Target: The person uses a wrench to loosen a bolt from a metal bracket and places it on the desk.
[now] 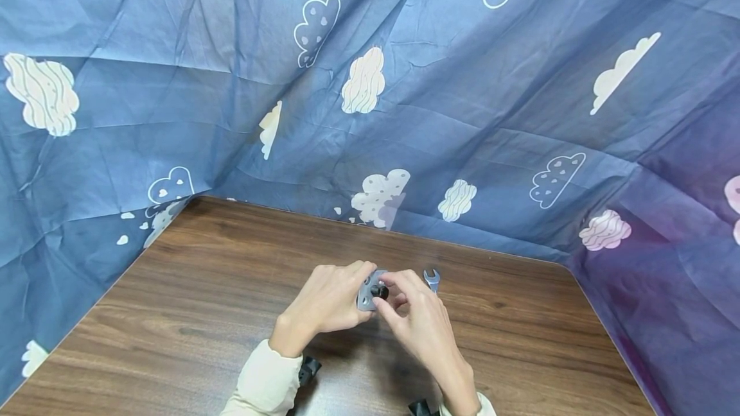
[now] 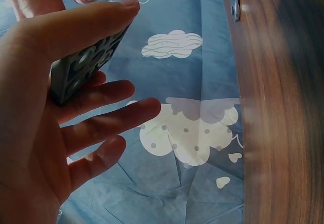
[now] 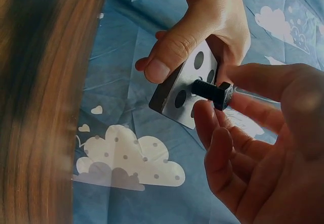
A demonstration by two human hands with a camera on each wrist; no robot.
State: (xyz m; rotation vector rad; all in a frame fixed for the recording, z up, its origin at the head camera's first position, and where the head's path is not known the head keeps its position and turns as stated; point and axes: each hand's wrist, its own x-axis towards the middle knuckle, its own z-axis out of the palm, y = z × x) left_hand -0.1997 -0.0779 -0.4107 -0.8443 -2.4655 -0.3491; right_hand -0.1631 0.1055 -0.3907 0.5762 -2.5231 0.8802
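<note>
A grey metal block point(image 1: 364, 299) with several round holes is held up over the table in my left hand point(image 1: 329, 298). The left thumb lies across one side of it, and in the left wrist view the block point(image 2: 76, 75) sits between thumb and palm with the other fingers spread below. A black hex-head bolt point(image 3: 210, 91) sticks out of the block's face, much of its threaded shank showing. Thumb and fingers of my right hand point(image 1: 419, 316) are curled about the bolt, its fingertips right at the head and shank.
An open-end wrench point(image 1: 431, 280) lies on the brown wooden table point(image 1: 231, 262), just beyond the right hand. Blue cloth point(image 1: 433, 114) with cloud prints hangs behind the table and along its sides. Black wrist devices point(image 1: 309, 370) show beside both sleeves.
</note>
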